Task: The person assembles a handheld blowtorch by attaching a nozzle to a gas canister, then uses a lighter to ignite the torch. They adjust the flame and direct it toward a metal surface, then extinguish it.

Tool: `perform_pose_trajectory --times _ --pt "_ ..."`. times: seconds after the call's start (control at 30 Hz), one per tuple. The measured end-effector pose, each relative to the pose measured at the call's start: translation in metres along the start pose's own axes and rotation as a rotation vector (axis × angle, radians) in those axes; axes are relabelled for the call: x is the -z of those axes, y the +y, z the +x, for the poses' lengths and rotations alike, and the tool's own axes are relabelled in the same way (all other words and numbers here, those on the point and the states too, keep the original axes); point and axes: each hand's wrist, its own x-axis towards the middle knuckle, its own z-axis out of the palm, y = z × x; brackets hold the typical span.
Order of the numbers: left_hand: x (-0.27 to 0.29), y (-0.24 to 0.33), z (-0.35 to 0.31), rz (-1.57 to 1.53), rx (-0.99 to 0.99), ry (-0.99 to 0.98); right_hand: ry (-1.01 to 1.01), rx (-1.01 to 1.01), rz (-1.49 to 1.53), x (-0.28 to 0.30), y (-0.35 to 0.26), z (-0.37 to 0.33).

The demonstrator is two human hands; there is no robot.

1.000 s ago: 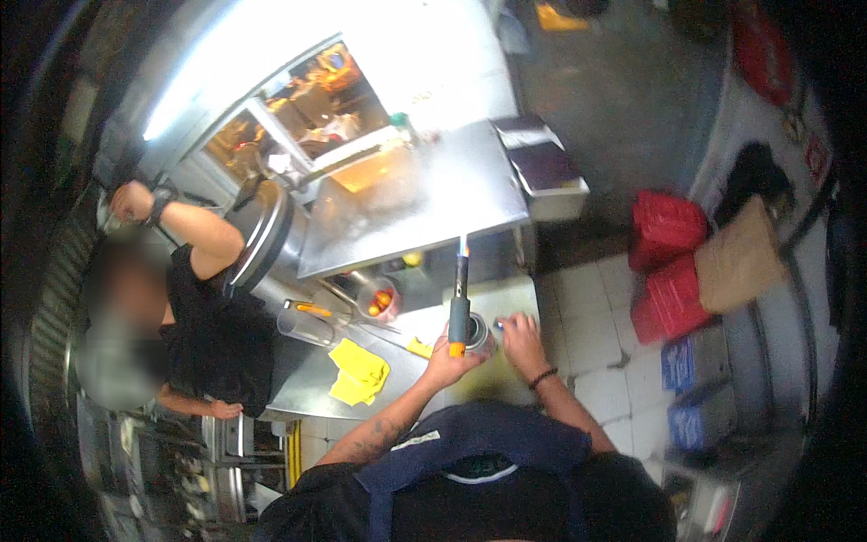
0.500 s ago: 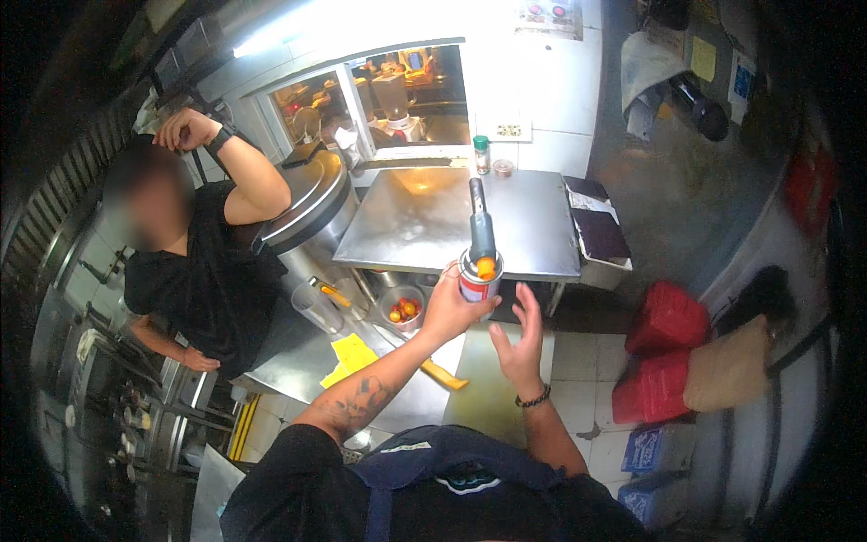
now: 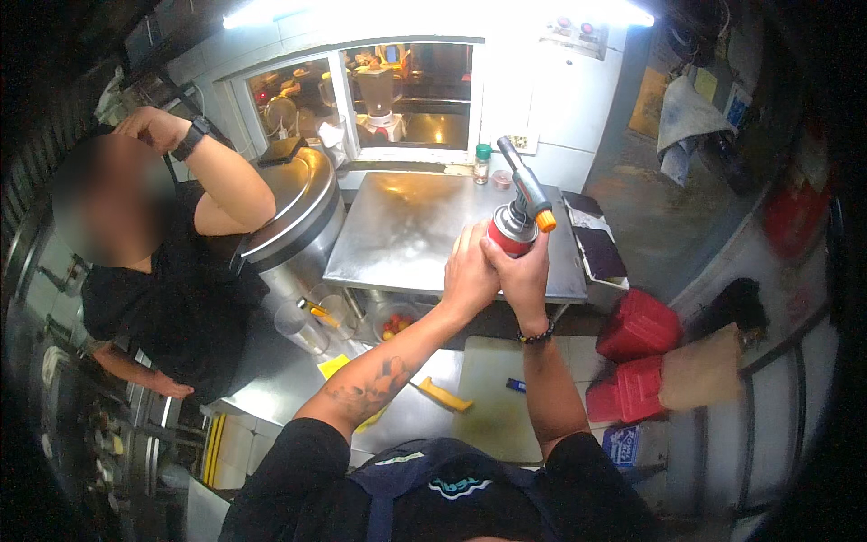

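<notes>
Both hands are closed around a kitchen blowtorch, its dark nozzle (image 3: 521, 172) fitted on a red gas canister (image 3: 509, 237). The torch tilts up and to the left, with an orange knob (image 3: 545, 221) facing right. My left hand (image 3: 470, 273) wraps the canister from the left. My right hand (image 3: 526, 275) grips its right side, thumb across the front. No flame shows at the nozzle. Below my hands, a yellow-handled knife (image 3: 445, 396) lies beside a pale cutting board (image 3: 492, 429). A small blue object (image 3: 516, 385) rests on that board.
Ahead is a steel table (image 3: 397, 226) with a green-capped shaker (image 3: 482, 164) near the wall. A large steel pot (image 3: 302, 212) stands left, near a person in black (image 3: 172, 298) with one arm raised. Clear jugs (image 3: 298, 330) and a bowl of tomatoes (image 3: 395, 327) sit lower. Red containers (image 3: 638, 325) are at right.
My right hand, open and apart before, has closed on the torch's canister beside my left. The torch has moved up and right and turned, its knob now facing right.
</notes>
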Motion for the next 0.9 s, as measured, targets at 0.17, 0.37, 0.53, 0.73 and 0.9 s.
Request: perform_pose_trajectory --times 0.17,0.37,0.53,0.73,0.9 --pt "0.010 -0.024 0.031 -0.093 -0.037 -0.097 0.025 0.038 0.095 -0.021 0.009 0.029" --pt "0.068 -0.112 0.035 0.136 -0.069 -0.249 0.171 0.096 0.014 -0.032 0.005 0.088" --pt "0.111 -0.193 0.029 0.293 -0.028 -0.071 0.305 0.169 -0.063 -0.042 0.011 0.159" --pt "0.117 -0.196 0.019 0.288 -0.070 -0.018 0.430 0.237 -0.121 -0.063 -0.002 0.224" --pt "0.117 -0.198 0.010 0.322 -0.181 0.014 0.506 0.342 -0.136 -0.067 -0.007 0.263"
